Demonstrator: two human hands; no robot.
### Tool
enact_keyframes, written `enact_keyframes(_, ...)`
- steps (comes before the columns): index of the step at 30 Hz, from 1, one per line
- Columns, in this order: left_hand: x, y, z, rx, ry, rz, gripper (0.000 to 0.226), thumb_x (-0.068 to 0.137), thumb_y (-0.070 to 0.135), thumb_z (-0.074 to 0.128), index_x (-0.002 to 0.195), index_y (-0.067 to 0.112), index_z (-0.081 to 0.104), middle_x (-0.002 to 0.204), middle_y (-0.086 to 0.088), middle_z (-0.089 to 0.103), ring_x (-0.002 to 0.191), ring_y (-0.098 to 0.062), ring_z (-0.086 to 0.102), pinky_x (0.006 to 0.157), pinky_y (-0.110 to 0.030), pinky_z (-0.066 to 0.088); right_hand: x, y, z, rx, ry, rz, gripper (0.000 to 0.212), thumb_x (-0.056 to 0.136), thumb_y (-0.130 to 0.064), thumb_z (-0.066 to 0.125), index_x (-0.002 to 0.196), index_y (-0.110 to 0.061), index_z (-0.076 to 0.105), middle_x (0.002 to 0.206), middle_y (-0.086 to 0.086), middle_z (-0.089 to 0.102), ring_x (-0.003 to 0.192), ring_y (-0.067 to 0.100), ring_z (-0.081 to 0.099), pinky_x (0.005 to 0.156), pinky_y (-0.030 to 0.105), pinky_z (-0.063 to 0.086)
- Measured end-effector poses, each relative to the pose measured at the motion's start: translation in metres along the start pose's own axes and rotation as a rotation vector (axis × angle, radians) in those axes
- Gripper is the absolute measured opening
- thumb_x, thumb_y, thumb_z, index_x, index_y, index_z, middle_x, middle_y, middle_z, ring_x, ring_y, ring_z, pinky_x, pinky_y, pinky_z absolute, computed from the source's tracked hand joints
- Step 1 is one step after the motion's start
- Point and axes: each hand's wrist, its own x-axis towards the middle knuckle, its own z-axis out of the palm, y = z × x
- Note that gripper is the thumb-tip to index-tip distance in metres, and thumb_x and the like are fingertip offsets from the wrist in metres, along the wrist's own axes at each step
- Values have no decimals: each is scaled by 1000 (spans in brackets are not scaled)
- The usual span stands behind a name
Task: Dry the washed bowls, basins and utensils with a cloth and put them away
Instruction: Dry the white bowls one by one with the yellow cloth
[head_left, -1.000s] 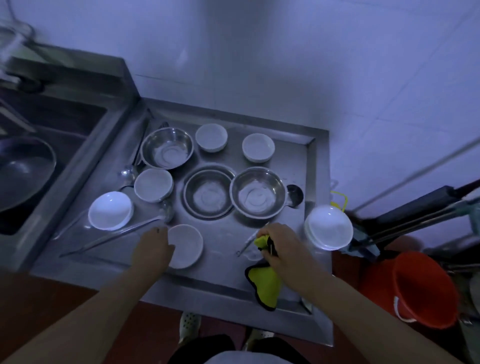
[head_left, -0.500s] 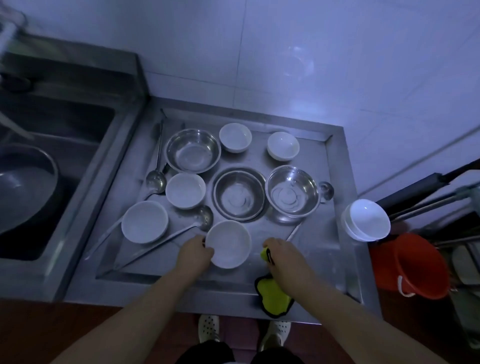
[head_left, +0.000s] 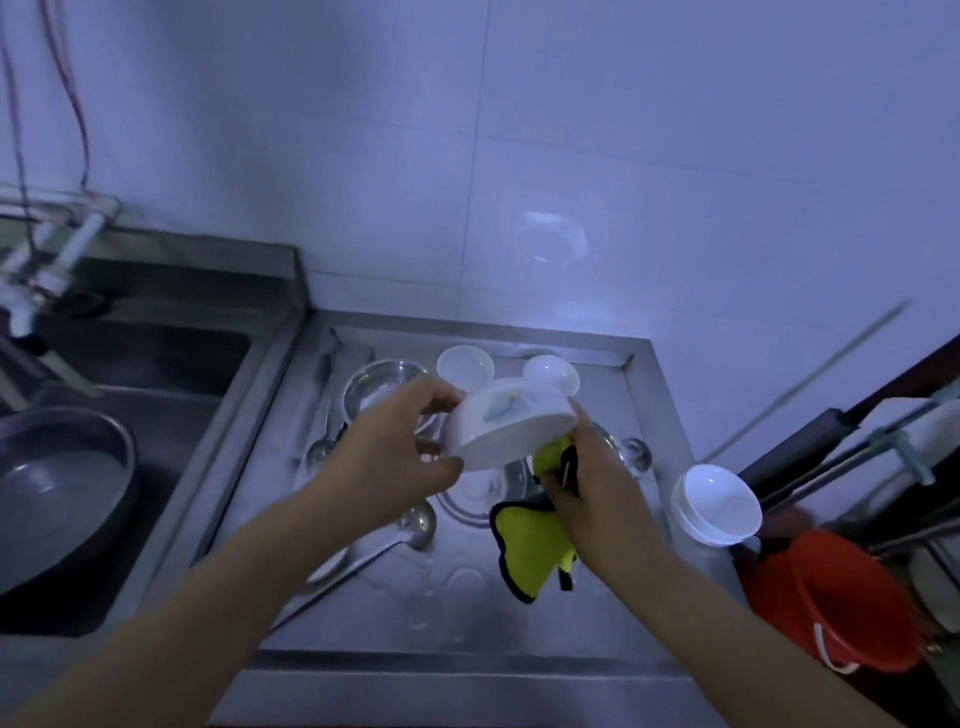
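Observation:
My left hand (head_left: 395, 457) grips a white bowl (head_left: 506, 428) by its left rim and holds it tilted above the steel drainboard (head_left: 467, 623). My right hand (head_left: 592, 483) holds a yellow cloth with black edging (head_left: 530, 545) and presses its top against the bowl's lower right side. Behind the bowl stand two more white bowls (head_left: 464, 366) (head_left: 551, 373) and a steel basin (head_left: 379, 389). Ladles (head_left: 415, 522) lie on the board, partly hidden by my left arm. A short stack of white bowls (head_left: 719, 501) sits at the board's right edge.
A deep sink (head_left: 130, 415) with a large metal pan (head_left: 57, 483) and a tap (head_left: 47, 270) is on the left. An orange bucket (head_left: 836, 608) and a rack with rods stand at the right. A tiled wall rises behind.
My left hand has lifted the near white bowl off the drainboard and tilted it. My right hand has risen with the cloth and brought it against the bowl. The view has tipped upward.

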Motion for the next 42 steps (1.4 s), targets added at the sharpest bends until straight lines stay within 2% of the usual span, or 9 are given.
enact_keyframes(3,5,23,-13,111,-18,91,49,67,5,77,102,31,54,107,16,58,104,-2,57,75,-22,55,5,-11,-12,42,19,1,79,89,-6,61,150,-30,17,124,-6,52,111,8,50,82,8,36)
enact_keyframes(7,7,54,-19,220,-29,163,66,62,15,81,108,46,45,109,27,49,103,7,51,75,-9,50,5,-20,-29,122,51,-52,72,86,-3,64,141,-30,27,109,-20,49,93,-9,50,73,2,35)
enact_keyframes(11,6,78,-16,297,19,169,68,61,17,83,116,36,48,105,22,47,94,3,53,69,-3,46,5,-31,-52,376,214,-52,59,79,1,72,104,-33,31,99,-10,42,82,4,51,67,7,42)
enact_keyframes(14,7,92,-6,184,84,105,60,59,16,84,111,28,56,104,10,56,96,-4,58,69,-12,52,6,-51,-73,495,311,-198,51,76,-18,73,96,-32,28,95,2,42,74,2,49,66,12,43)
enact_keyframes(17,6,113,8,-81,128,5,53,53,27,83,102,20,63,96,3,70,88,-11,67,72,-27,54,8,-68,-81,297,410,-412,39,77,-41,60,98,-33,29,103,-4,32,92,13,42,82,15,38)
enact_keyframes(19,7,129,17,-274,195,-43,42,64,9,82,102,10,64,84,-1,72,72,-8,68,61,-22,52,7,-72,-82,121,378,-535,29,85,-44,50,99,-21,38,101,-5,31,97,18,40,89,27,40)
enact_keyframes(25,10,155,41,-447,279,-143,26,79,-8,65,103,1,61,87,-17,67,57,-9,66,50,-18,51,-9,-62,-99,-30,155,-700,38,79,-27,48,113,-11,53,107,-1,49,103,15,44,92,28,37)
enact_keyframes(34,13,170,49,-492,196,-181,36,59,-6,71,91,8,64,74,-12,69,61,-23,69,57,-36,59,31,-6,-146,-594,316,-1169,17,100,-11,42,114,-7,51,105,12,64,99,27,56,99,39,41)
enact_keyframes(42,27,180,72,-447,298,-117,34,69,-8,71,95,12,61,86,-6,67,69,-13,67,56,-22,52,27,-19,-113,-256,484,-934,38,84,-1,55,121,-8,46,113,8,52,103,23,50,96,28,37)
